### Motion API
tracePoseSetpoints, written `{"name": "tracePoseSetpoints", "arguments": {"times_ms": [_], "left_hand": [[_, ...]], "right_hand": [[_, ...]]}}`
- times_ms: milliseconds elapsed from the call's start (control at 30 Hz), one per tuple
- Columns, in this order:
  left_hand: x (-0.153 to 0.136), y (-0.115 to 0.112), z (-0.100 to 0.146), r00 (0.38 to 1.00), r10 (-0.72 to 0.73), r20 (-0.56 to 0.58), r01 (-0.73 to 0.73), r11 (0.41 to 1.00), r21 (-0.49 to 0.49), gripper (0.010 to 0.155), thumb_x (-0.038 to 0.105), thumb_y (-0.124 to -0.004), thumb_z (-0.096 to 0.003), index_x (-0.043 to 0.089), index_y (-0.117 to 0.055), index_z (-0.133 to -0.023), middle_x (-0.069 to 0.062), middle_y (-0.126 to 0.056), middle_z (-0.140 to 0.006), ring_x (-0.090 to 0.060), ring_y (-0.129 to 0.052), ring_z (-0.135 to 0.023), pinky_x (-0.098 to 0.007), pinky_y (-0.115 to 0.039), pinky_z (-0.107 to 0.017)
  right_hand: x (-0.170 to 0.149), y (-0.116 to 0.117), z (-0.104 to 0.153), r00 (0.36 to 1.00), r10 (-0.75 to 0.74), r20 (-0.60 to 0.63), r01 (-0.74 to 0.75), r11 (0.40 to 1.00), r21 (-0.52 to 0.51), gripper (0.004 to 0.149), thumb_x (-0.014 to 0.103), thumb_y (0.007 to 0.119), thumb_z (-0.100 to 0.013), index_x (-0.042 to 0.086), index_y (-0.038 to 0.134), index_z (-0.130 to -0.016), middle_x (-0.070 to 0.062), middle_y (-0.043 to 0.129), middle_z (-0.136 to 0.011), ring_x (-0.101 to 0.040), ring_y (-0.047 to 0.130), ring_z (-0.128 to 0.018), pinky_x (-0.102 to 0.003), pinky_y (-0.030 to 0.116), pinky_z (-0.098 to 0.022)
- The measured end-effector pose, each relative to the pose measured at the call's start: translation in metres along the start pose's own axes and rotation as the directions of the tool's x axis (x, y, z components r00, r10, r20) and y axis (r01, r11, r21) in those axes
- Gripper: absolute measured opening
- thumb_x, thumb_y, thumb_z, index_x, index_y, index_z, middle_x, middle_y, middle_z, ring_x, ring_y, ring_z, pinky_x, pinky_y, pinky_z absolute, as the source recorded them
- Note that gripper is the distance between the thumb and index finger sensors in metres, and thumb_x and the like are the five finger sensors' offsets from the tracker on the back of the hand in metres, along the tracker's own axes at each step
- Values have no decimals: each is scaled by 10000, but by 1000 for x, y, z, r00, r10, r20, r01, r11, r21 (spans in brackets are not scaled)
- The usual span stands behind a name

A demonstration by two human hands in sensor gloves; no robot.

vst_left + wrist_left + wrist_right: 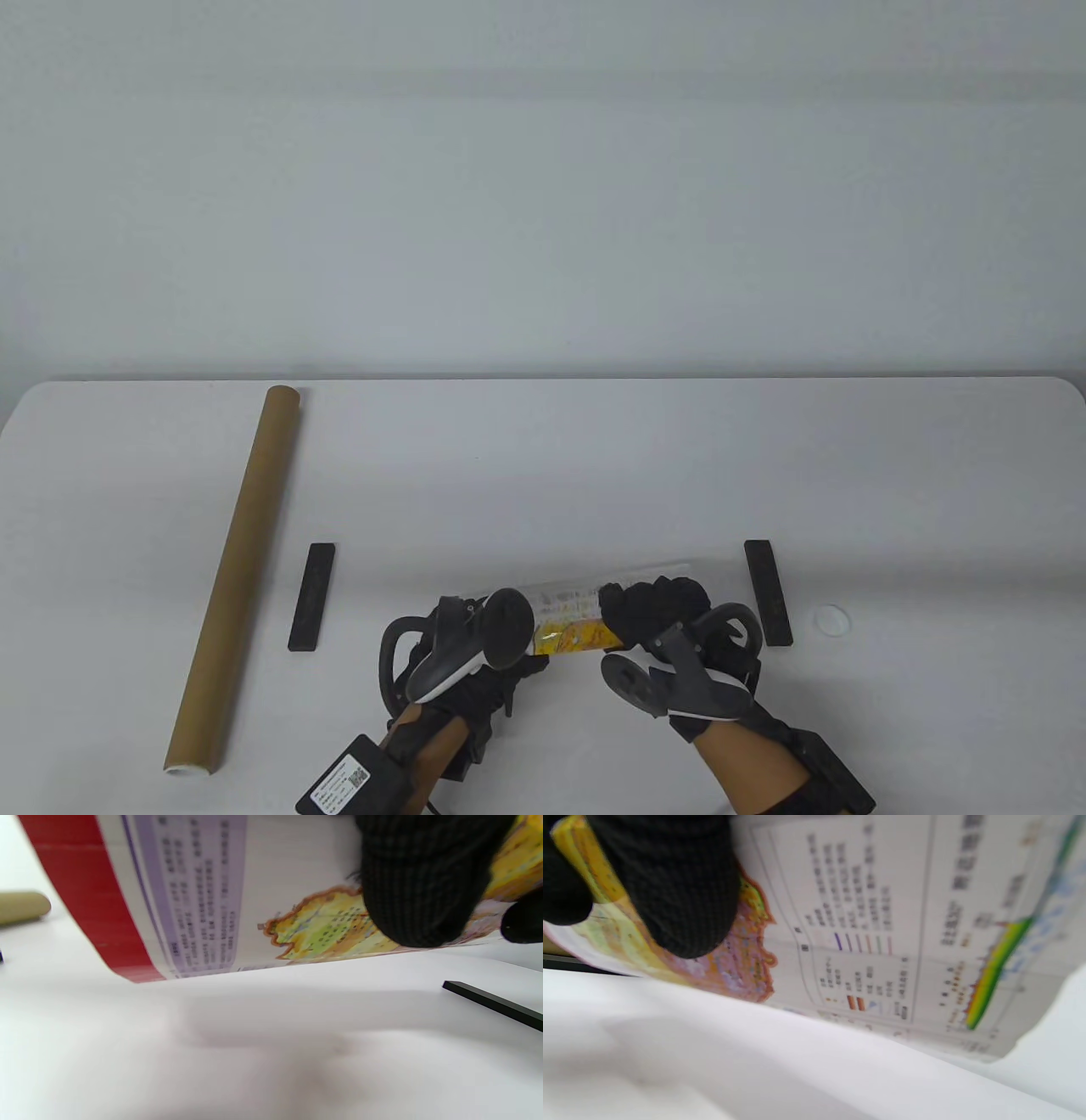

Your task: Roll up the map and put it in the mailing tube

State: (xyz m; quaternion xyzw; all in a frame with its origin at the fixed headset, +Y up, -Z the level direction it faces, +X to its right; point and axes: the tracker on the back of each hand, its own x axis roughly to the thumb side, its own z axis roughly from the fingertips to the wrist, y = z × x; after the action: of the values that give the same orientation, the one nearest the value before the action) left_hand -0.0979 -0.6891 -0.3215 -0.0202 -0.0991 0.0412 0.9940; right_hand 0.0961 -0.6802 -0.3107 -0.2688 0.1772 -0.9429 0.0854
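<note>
Both hands, left hand [475, 645] and right hand [657, 607], are gripping the rolled map [570, 618], and should be keeping its ends flush and tight for the mailing tube [235, 577].

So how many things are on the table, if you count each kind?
Rolled map: 1, held by the left hand and the right hand
Brown mailing tube: 1
Black bars: 2, one on the left, one on the right
Small white round cap: 1
Total: 5 things
</note>
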Motion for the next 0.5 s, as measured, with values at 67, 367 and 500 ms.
{"name": "tracePoseSetpoints", "arguments": {"times_ms": [67, 367, 500], "left_hand": [[3, 1, 3, 999, -45, 3, 45, 998, 51, 567, 668, -923, -295, 398, -856, -790, 75, -937, -657, -155, -1011, -586, -391, -776, -648], [16, 8, 14, 972, -237, 0, 226, 925, 305, 595, 633, -943, -289, 413, -819, -828, 99, -926, -661, -132, -1007, -591, -381, -776, -647], [17, 8, 13, 971, -240, 9, 229, 934, 273, 527, 638, -947, -284, 418, -861, -755, 105, -932, -604, -126, -1009, -536, -370, -790, -623]], "right_hand": [[-1, 0, -1, 1000, -10, -7, 10, 1000, 10, 585, 444, 962, -421, 108, 856, -887, -26, 937, -606, -266, 988, -458, -549, 795, -483], [-13, 5, -3, 968, -243, -64, 248, 963, 101, 574, 435, 961, -429, 81, 870, -871, -38, 941, -584, -269, 992, -429, -553, 803, -453], [-14, 7, -4, 964, -260, -58, 266, 957, 118, 575, 437, 961, -429, 81, 871, -872, -35, 944, -588, -269, 993, -437, -549, 803, -459]]}}
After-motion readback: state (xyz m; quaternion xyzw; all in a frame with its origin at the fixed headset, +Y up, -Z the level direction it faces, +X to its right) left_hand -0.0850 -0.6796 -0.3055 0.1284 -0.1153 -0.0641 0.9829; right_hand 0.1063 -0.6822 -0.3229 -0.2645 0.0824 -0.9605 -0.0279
